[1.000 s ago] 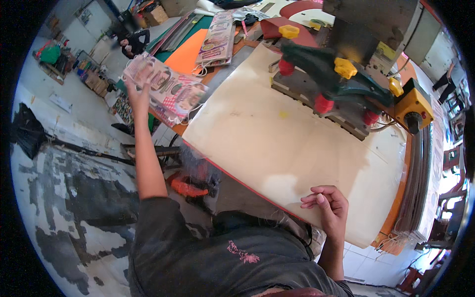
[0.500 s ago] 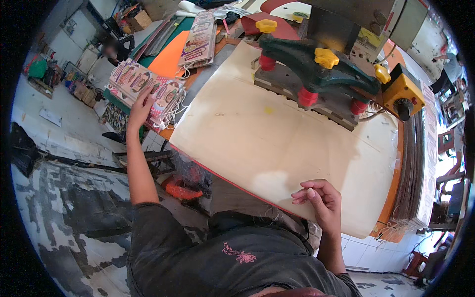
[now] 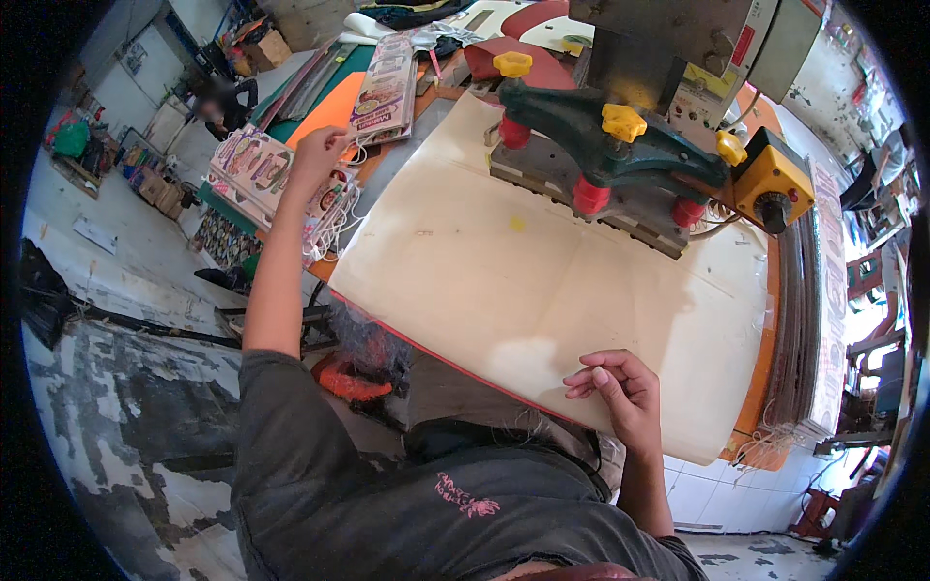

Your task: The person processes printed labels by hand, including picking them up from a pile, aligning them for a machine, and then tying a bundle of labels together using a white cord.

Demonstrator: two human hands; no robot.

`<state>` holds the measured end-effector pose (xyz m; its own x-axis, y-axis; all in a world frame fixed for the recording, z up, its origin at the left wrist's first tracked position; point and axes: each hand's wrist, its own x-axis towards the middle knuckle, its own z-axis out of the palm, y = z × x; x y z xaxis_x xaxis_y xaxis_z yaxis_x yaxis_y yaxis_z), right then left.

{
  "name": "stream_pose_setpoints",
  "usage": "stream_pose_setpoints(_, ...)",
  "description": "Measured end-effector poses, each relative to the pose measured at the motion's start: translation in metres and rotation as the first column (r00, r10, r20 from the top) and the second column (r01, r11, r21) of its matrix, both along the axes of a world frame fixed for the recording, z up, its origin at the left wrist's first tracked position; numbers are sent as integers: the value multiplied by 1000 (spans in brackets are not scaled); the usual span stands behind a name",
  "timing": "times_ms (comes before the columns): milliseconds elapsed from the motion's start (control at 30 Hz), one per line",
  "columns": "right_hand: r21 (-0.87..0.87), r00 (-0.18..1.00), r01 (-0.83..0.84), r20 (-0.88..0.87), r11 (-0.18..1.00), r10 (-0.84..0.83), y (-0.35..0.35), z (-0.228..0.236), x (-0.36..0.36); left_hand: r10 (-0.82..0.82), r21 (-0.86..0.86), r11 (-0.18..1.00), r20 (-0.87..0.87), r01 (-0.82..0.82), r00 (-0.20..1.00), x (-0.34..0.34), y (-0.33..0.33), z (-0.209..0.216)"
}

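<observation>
My left hand (image 3: 318,160) is raised over the inner edge of a stack of printed pink-and-white packages with white cords (image 3: 257,172). Its fingers are bent and partly apart, pointing toward a second stack of printed packages (image 3: 384,87); nothing shows in them. Low over the near edge of a cream sheet (image 3: 465,281) is my right hand (image 3: 625,392), fingers loosely curled, thumb apart, holding nothing. Beyond the sheet stands a press with a dark green spider-shaped bracket (image 3: 581,131), yellow knobs and red collars above a metal bar (image 3: 591,208).
A yellow control box with a black knob (image 3: 772,184) hangs at the press's right. Tall piled sheets (image 3: 809,320) stand along the right side. An orange sheet (image 3: 334,108) lies between the two stacks. Another person (image 3: 228,107) is at the far left.
My left hand has lifted off the near stack of packages and moved away from me, toward the second stack. My right hand has stayed in nearly the same place.
</observation>
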<state>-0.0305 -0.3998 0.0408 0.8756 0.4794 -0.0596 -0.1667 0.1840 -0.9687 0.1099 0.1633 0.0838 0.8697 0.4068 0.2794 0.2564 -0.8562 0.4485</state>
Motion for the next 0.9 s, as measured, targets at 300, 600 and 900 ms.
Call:
stream_pose_setpoints(300, -12, 1000, -15, 10, 1000, 15, -3, -4, 2, -195, 468, 858, -84, 212, 977, 50, -2, -25)
stream_pose_setpoints(600, 33, 999, -46, -18, 998, 47, -4, -6, 2, -53, 333, 935, -206, 121, 977, 62, 27, -34)
stream_pose_setpoints(900, 12, 999, -38, -22, 999, 38, -6, -4, 2, -276, 609, 724, -176, 325, 945, 72, -1, -20)
